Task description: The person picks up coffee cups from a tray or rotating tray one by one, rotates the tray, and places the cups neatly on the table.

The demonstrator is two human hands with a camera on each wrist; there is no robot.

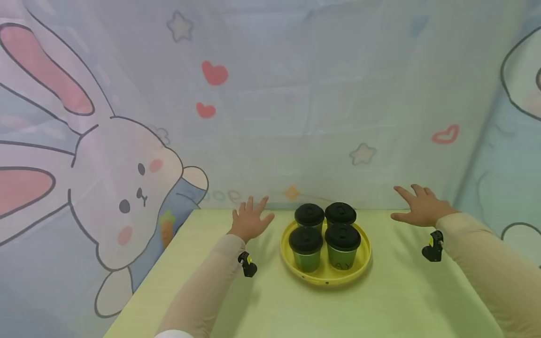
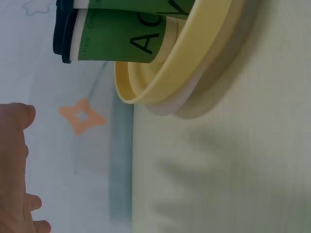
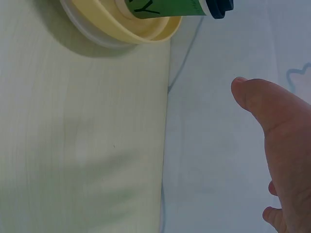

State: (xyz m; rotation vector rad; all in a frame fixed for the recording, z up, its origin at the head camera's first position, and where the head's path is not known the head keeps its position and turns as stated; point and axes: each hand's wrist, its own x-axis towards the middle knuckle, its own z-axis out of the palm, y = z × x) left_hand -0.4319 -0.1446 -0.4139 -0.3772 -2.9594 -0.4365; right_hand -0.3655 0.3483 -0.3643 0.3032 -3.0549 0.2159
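Several green paper coffee cups (image 1: pixel 341 258) with black lids (image 1: pixel 306 240) stand upright, close together, on a round yellow tray (image 1: pixel 325 280) in the head view. To the left of the tray, my left hand (image 1: pixel 250 221) hovers with fingers spread, touching nothing. On the other side my right hand (image 1: pixel 422 207) is held in the air, fingers apart, also holding nothing. The left wrist view catches a green cup (image 2: pixel 121 36) inside the tray's raised rim (image 2: pixel 194 53). In the right wrist view, a cup (image 3: pixel 165 7) and the tray edge (image 3: pixel 112 24) appear at the top.
The tray rests on a pale yellow-green table (image 1: pixel 338 312). Behind it hangs a cloth backdrop (image 1: pixel 296 117) printed with a rabbit (image 1: pixel 139 197), hearts and stars. A small black wrist camera (image 1: pixel 247 264) sits on the left wrist, another camera (image 1: pixel 433 247) on the right.
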